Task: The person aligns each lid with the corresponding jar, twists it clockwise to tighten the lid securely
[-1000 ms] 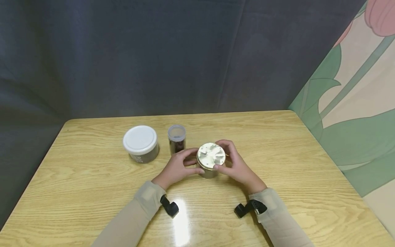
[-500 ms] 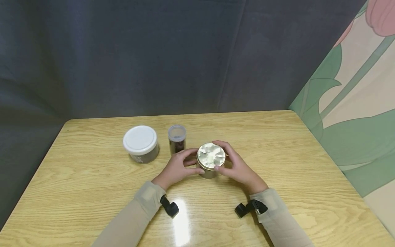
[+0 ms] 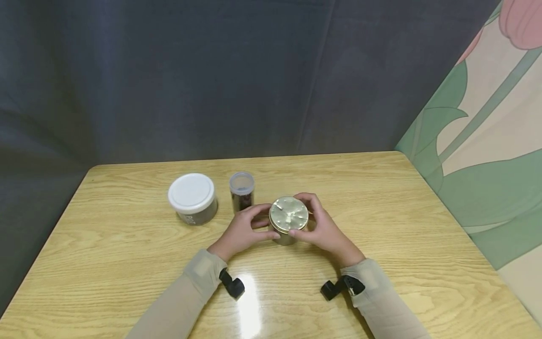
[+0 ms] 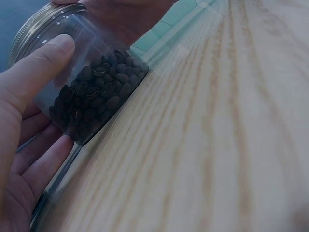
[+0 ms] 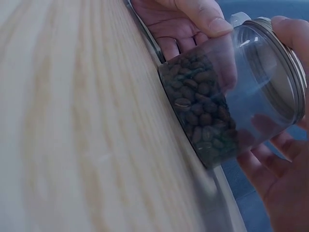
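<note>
A clear round jar (image 5: 198,106), part filled with coffee beans (image 4: 96,92), stands upright on the table. On top sits its dented gold lid (image 3: 289,213). My left hand (image 3: 242,234) holds the jar's body from the left, thumb at the near side and fingers around the far side. From the right, my right hand (image 3: 326,231) grips the lid's rim, its thumb on the near edge and a finger on the far edge. The right wrist view shows its other fingers lower, by the jar's wall.
Behind my left hand stands a slim clear container (image 3: 242,190) with dark contents and a translucent lid. Farther left is a grey tub (image 3: 199,215) with a white lid (image 3: 192,192). The wooden table (image 3: 127,268) ends at a dark curtain (image 3: 211,84).
My right thumb has slid left along the near rim of the lid, and the lid's creases look turned. The left hand and the jar have stayed in place.
</note>
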### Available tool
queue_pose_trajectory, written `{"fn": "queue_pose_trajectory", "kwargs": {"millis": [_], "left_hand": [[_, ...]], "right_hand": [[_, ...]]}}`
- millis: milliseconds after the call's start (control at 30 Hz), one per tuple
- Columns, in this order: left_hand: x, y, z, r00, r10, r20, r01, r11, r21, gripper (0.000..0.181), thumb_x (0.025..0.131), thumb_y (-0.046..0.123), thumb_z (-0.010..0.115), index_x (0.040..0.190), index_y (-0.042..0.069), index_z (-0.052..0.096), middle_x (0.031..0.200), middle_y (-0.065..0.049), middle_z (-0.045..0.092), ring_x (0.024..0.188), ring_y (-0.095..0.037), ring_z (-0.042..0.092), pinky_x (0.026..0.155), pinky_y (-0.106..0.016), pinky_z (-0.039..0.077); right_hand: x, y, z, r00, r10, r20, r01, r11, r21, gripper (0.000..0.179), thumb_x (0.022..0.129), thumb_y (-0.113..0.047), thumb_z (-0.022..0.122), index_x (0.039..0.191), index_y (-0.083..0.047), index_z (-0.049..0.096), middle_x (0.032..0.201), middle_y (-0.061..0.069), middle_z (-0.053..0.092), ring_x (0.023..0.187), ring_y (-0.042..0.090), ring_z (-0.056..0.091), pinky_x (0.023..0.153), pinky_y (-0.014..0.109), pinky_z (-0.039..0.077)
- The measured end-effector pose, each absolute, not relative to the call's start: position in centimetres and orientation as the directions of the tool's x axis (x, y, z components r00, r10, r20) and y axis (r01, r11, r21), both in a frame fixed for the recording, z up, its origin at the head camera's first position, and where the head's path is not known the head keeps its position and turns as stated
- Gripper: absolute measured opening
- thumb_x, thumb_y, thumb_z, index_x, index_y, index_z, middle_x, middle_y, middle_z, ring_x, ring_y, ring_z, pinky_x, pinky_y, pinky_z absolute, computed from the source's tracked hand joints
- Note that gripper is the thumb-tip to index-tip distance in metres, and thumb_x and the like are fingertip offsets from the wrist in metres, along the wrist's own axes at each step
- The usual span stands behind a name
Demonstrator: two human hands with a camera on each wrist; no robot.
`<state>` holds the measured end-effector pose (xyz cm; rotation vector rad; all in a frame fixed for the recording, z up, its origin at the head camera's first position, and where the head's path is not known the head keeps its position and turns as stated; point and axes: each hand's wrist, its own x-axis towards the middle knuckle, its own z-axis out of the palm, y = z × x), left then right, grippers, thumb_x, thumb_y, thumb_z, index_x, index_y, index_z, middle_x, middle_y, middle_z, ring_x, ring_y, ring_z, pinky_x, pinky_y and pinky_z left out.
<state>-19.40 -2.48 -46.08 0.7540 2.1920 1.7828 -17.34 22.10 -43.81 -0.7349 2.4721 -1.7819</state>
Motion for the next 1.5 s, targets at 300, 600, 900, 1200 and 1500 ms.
{"fn": "queue_pose_trajectory", "kwargs": {"millis": [300, 600, 900, 1200, 1500], "left_hand": [[-19.37, -2.41, -46.05, -0.849, 0.514, 0.124, 0.228, 0.144, 0.963, 0.072, 0.081, 0.012, 0.087, 0.145, 0.006, 0.054, 0.143, -0.015, 0.054, 0.117, -0.030, 0.066, 0.095, -0.024, 0.056], [-19.32, -2.40, -45.85, -0.852, 0.510, 0.117, 0.218, 0.143, 0.965, 0.073, 0.081, 0.012, 0.088, 0.145, 0.008, 0.054, 0.145, -0.014, 0.053, 0.118, -0.029, 0.065, 0.096, -0.025, 0.056], [-19.23, -2.41, -45.65, -0.848, 0.512, 0.133, 0.236, 0.142, 0.961, 0.073, 0.082, 0.012, 0.087, 0.145, 0.004, 0.053, 0.144, -0.017, 0.053, 0.118, -0.032, 0.065, 0.097, -0.027, 0.056], [-19.22, -2.41, -45.55, -0.851, 0.512, 0.118, 0.219, 0.143, 0.965, 0.072, 0.082, 0.011, 0.087, 0.145, 0.005, 0.053, 0.145, -0.018, 0.051, 0.119, -0.033, 0.065, 0.097, -0.029, 0.056], [-19.19, -2.42, -45.49, -0.851, 0.514, 0.112, 0.219, 0.153, 0.964, 0.074, 0.081, 0.013, 0.088, 0.145, 0.005, 0.053, 0.145, -0.017, 0.052, 0.118, -0.032, 0.065, 0.097, -0.029, 0.056]], "right_hand": [[-17.26, 22.95, -43.82, -0.857, -0.455, 0.242, -0.379, 0.238, -0.894, 0.076, 0.092, -0.013, 0.074, 0.155, -0.016, 0.033, 0.149, 0.009, 0.046, 0.134, 0.027, 0.047, 0.111, 0.055, 0.042], [-17.38, 22.91, -43.57, -0.858, -0.455, 0.241, -0.382, 0.250, -0.890, 0.072, 0.089, -0.006, 0.074, 0.151, -0.011, 0.038, 0.145, 0.011, 0.050, 0.129, 0.025, 0.051, 0.109, 0.041, 0.046], [-17.50, 22.48, -43.56, -0.874, -0.413, 0.256, -0.375, 0.238, -0.896, 0.073, 0.083, -0.006, 0.080, 0.144, -0.007, 0.040, 0.137, 0.012, 0.054, 0.123, 0.027, 0.052, 0.107, 0.052, 0.045], [-17.46, 22.53, -43.75, -0.873, -0.416, 0.256, -0.379, 0.245, -0.892, 0.075, 0.084, -0.005, 0.080, 0.147, -0.008, 0.038, 0.139, 0.012, 0.053, 0.125, 0.026, 0.052, 0.108, 0.054, 0.044], [-17.34, 23.03, -43.75, -0.838, -0.471, 0.276, -0.430, 0.256, -0.866, 0.075, 0.090, -0.006, 0.071, 0.156, -0.013, 0.035, 0.149, 0.010, 0.047, 0.131, 0.021, 0.049, 0.110, 0.045, 0.045]]}}
